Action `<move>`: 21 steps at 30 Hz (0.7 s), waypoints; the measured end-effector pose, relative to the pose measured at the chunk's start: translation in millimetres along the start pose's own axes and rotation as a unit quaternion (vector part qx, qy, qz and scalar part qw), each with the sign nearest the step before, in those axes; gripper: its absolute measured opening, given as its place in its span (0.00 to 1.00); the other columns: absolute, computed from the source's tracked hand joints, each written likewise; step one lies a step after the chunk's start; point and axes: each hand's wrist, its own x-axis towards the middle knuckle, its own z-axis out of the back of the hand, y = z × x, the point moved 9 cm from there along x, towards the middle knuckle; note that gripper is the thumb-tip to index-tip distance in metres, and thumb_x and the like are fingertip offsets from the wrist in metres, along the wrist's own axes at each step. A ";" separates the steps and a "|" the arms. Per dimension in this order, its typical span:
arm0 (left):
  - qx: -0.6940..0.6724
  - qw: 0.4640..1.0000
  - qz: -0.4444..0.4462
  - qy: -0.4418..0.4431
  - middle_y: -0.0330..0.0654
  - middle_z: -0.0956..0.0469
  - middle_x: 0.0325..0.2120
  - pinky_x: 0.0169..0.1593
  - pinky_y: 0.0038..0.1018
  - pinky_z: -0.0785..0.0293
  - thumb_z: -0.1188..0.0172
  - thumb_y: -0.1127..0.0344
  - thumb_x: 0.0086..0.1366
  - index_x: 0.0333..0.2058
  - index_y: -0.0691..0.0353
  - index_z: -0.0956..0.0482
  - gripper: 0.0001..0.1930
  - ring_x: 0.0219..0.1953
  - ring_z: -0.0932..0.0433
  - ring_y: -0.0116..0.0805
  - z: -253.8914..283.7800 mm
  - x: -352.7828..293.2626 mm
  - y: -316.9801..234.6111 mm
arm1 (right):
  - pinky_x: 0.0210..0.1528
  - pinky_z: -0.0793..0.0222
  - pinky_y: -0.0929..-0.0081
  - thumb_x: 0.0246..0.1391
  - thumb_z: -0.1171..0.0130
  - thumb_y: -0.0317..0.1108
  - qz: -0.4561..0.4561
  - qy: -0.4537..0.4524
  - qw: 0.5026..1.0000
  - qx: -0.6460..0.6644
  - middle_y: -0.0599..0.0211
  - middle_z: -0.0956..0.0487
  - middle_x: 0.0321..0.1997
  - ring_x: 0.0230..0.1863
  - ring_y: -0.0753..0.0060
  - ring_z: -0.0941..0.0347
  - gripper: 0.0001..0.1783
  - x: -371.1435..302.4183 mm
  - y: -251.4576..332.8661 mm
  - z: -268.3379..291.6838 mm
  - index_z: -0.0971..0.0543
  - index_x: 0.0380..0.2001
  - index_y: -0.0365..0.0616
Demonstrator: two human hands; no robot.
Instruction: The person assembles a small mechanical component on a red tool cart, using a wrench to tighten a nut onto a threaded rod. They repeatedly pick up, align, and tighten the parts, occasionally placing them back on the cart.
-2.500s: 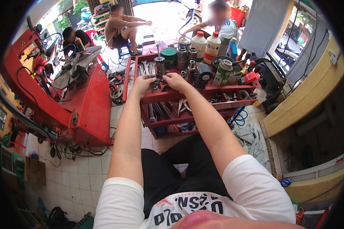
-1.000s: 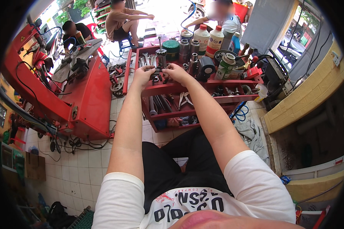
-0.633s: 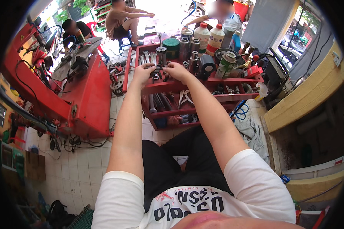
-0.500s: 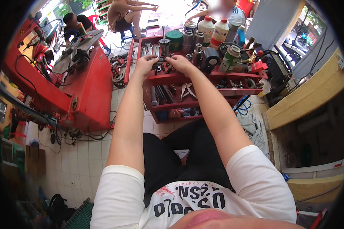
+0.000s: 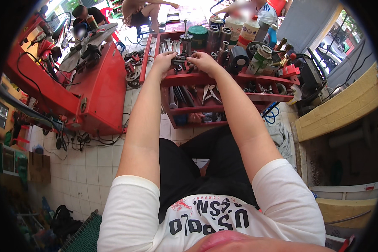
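Note:
Both my arms reach forward to the top of a red tool cart (image 5: 189, 78). My left hand (image 5: 164, 64) is closed, fingertips pinched at small dark metal parts near the cart's front edge. Close to its right, my right hand (image 5: 205, 64) has thumb and fingers bent together at the same cluster; whatever they grip is too small to name. Several wrenches (image 5: 171, 45) lie just beyond my left hand. A toothed metal part (image 5: 186, 42) with an upright rod stands beyond the gap between my hands. Large metal sockets (image 5: 213, 37) stand beyond my right hand.
A green-lidded tub (image 5: 197, 34), white bottles (image 5: 248, 31) and a spray can (image 5: 260, 59) crowd the cart top. Pliers (image 5: 211, 93) lie on its lower shelf. A red machine (image 5: 101, 84) stands left, a yellow ledge (image 5: 340, 98) right. Other people sit beyond the cart.
The view has shifted a little, so the cart sits slightly higher and further right. My fingertips are slightly further apart, both hands still at the small metal parts.

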 end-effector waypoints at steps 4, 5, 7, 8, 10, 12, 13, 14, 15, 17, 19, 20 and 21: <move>0.008 1.000 0.002 0.000 0.41 0.16 0.39 0.44 0.32 0.16 0.42 0.66 0.73 0.49 0.66 0.19 0.12 0.39 0.14 0.33 3.6 1.7 0.4 | 0.30 0.33 0.80 0.66 0.39 0.45 -0.012 0.003 1.000 0.012 0.72 0.15 0.36 0.31 0.81 0.22 0.16 -1.1 0.7 -2.9 0.18 0.46 0.44; 0.008 1.000 0.002 0.000 0.41 0.16 0.39 0.44 0.32 0.16 0.42 0.66 0.73 0.49 0.66 0.19 0.12 0.39 0.14 0.33 2.8 1.5 0.2 | 0.30 0.33 0.80 0.66 0.40 0.45 -0.027 -0.001 0.999 0.019 0.72 0.15 0.35 0.30 0.81 0.22 0.16 -1.4 -0.8 -1.0 0.18 0.46 0.44; 0.009 1.000 -0.001 -0.001 0.40 0.16 0.39 0.44 0.31 0.16 0.42 0.66 0.73 0.49 0.65 0.19 0.12 0.38 0.14 0.32 1.5 1.0 -0.2 | 0.30 0.33 0.80 0.67 0.40 0.44 -0.063 0.014 0.998 0.028 0.71 0.15 0.35 0.30 0.80 0.22 0.16 -1.5 -4.1 0.1 0.18 0.46 0.44; 0.009 1.000 -0.003 -0.002 0.40 0.16 0.39 0.44 0.31 0.16 0.42 0.66 0.73 0.49 0.65 0.19 0.11 0.38 0.14 0.32 1.9 1.0 -0.5 | 0.30 0.34 0.80 0.67 0.41 0.44 -0.081 0.022 0.996 0.033 0.71 0.15 0.34 0.29 0.80 0.21 0.16 -2.3 -4.2 -0.6 0.18 0.46 0.44; 0.000 1.000 -0.015 -0.004 0.44 0.16 0.38 0.42 0.30 0.15 0.41 0.68 0.72 0.49 0.70 0.19 0.13 0.37 0.15 0.33 3.0 0.7 -2.1 | 0.35 0.29 0.75 0.66 0.40 0.43 -0.077 0.020 0.996 0.034 0.64 0.15 0.37 0.32 0.76 0.21 0.19 -5.3 -0.1 -1.8 0.19 0.47 0.37; 0.004 1.000 -0.021 -0.003 0.43 0.16 0.38 0.42 0.30 0.15 0.41 0.67 0.72 0.48 0.69 0.19 0.12 0.37 0.15 0.32 3.7 4.0 -1.1 | 0.37 0.26 0.72 0.66 0.40 0.44 -0.058 0.013 0.998 0.035 0.62 0.15 0.37 0.34 0.74 0.21 0.21 -4.7 0.4 -0.9 0.19 0.47 0.34; 0.013 1.000 -0.022 -0.003 0.41 0.16 0.38 0.43 0.29 0.16 0.42 0.66 0.73 0.48 0.67 0.19 0.11 0.37 0.15 0.31 4.5 5.6 -0.5 | 0.37 0.27 0.72 0.66 0.41 0.45 -0.041 0.008 0.998 0.036 0.62 0.15 0.36 0.33 0.74 0.21 0.21 -4.6 1.7 -1.2 0.19 0.47 0.34; 0.021 1.000 -0.022 -0.001 0.39 0.16 0.37 0.44 0.29 0.16 0.42 0.65 0.74 0.47 0.64 0.18 0.11 0.37 0.15 0.30 3.8 5.9 0.0 | 0.37 0.27 0.73 0.66 0.41 0.46 -0.025 0.002 0.999 0.036 0.63 0.15 0.35 0.33 0.74 0.21 0.22 -4.9 3.2 -0.4 0.19 0.47 0.34; 0.020 1.000 -0.022 -0.003 0.39 0.16 0.37 0.44 0.29 0.16 0.42 0.65 0.74 0.47 0.64 0.18 0.11 0.37 0.15 0.30 3.5 6.0 0.8 | 0.36 0.27 0.73 0.66 0.42 0.47 -0.024 -0.002 0.999 0.042 0.63 0.15 0.35 0.33 0.74 0.21 0.23 -5.1 2.3 0.4 0.19 0.47 0.35; 0.018 1.000 -0.021 -0.007 0.39 0.16 0.37 0.44 0.29 0.16 0.42 0.64 0.74 0.47 0.65 0.18 0.11 0.37 0.15 0.30 5.1 7.2 3.0 | 0.34 0.29 0.74 0.67 0.43 0.49 -0.022 -0.009 0.998 0.052 0.64 0.16 0.33 0.33 0.74 0.21 0.24 -4.8 0.8 1.2 0.19 0.47 0.35; 0.025 0.999 -0.033 -0.003 0.39 0.16 0.37 0.44 0.29 0.17 0.42 0.65 0.74 0.47 0.65 0.18 0.11 0.37 0.15 0.30 6.9 10.3 2.4 | 0.32 0.30 0.74 0.66 0.42 0.49 -0.047 -0.005 0.998 0.038 0.64 0.16 0.33 0.32 0.74 0.21 0.23 -1.2 -3.3 1.7 0.19 0.46 0.36; 0.028 0.999 -0.039 -0.001 0.39 0.16 0.37 0.44 0.29 0.17 0.42 0.65 0.74 0.47 0.66 0.18 0.11 0.37 0.15 0.30 7.6 11.5 2.0 | 0.31 0.31 0.74 0.66 0.42 0.49 -0.060 -0.003 0.998 0.031 0.64 0.15 0.33 0.32 0.75 0.21 0.23 0.1 -5.6 1.7 0.18 0.46 0.37; 0.029 0.999 -0.039 -0.002 0.39 0.16 0.37 0.44 0.29 0.17 0.42 0.65 0.74 0.47 0.66 0.18 0.11 0.37 0.15 0.30 8.8 12.2 3.1 | 0.32 0.31 0.75 0.67 0.43 0.50 -0.062 0.003 0.998 0.028 0.66 0.15 0.33 0.31 0.76 0.22 0.22 0.5 -6.6 0.2 0.18 0.45 0.39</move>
